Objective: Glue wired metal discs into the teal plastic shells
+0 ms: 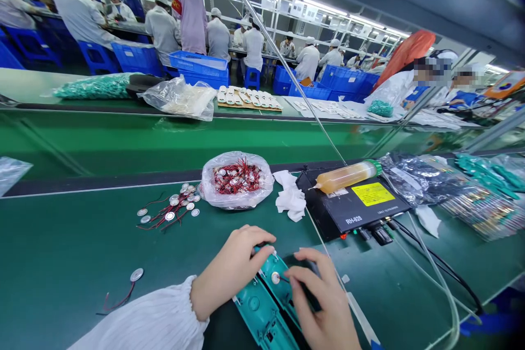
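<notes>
Looking down at a long green counter (61, 240), and going left to right there's a clear plastic bag (12, 175) poking in at the edge, then a few wired metal discs (172, 208) loose on the counter, with one more (136, 274) down lower left. Next to those, a clear bag (237, 180) sits open, stuffed with more discs on red wires. A white cloth (290, 195) lies just right of it, then a black RH-820 box (353, 208) with an amber-filled syringe (346, 176) on top, and a dark shiny bag (418, 178) past that.

Bottom middle, the teal plastic housing (262, 301) is on the counter. The left hand (232, 268) is curled closed over its top, and the right hand (324, 298) has its fingers (305, 268) pinched in right beside a small metal disc (275, 278) set in the housing, though I can't tell exactly what they're gripping.

Past a green conveyor belt (123, 145), there are blue crates (199, 68) and rows of co-workers (217, 38) in white caps.
</notes>
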Tool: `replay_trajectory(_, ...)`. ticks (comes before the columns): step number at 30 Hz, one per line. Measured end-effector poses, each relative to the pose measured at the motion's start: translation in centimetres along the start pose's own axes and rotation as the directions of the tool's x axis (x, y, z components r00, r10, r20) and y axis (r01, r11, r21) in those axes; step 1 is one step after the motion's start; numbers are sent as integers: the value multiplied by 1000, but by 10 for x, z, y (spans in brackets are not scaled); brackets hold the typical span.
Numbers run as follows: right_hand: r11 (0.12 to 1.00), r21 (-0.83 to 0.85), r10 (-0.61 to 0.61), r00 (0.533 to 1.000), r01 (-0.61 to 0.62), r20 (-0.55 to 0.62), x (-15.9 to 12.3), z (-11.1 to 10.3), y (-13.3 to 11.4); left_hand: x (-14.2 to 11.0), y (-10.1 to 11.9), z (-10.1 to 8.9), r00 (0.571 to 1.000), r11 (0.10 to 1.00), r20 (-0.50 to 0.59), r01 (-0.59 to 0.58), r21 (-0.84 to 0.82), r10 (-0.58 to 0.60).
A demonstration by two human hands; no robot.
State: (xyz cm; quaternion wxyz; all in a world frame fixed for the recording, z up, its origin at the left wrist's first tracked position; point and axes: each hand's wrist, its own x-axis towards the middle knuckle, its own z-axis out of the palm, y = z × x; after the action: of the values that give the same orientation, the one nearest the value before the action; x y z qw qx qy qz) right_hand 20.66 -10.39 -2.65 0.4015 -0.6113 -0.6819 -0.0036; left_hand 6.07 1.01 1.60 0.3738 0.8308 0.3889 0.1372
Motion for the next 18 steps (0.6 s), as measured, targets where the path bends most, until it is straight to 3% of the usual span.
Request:
replay_trajectory(3,999,10,40,998,-40,-57,3,-11,6,-11,3,-27,994,998,-100,-33,44,37)
replay_trajectory(6,998,11,55,995,-54,-80,4,-22,13,-35,-2,-70,975,982,-217,0,188,42)
replay_trajectory(10,998,14,58,991,-56,-118,3,-29,19,-83,-32,-116,956,896,-116,291,334,-268)
replay_trajectory(12,999,19,51,990,-49,-134,3,-30,20,-104,-54,-120,918,839,-93,390,379,-384)
replay_trajectory(13,999,19,48,989,-46,-138,3,-30,20,-112,-64,-117,905,819,-132,422,390,-404)
replay_trajectory(16,999,22,36,993,-34,-108,2,-30,17,-122,-86,-99,903,811,-229,427,400,-363)
replay_trajectory(18,999,33,35,996,-32,-83,2,-30,13,-118,-90,-89,908,812,-215,417,409,-359)
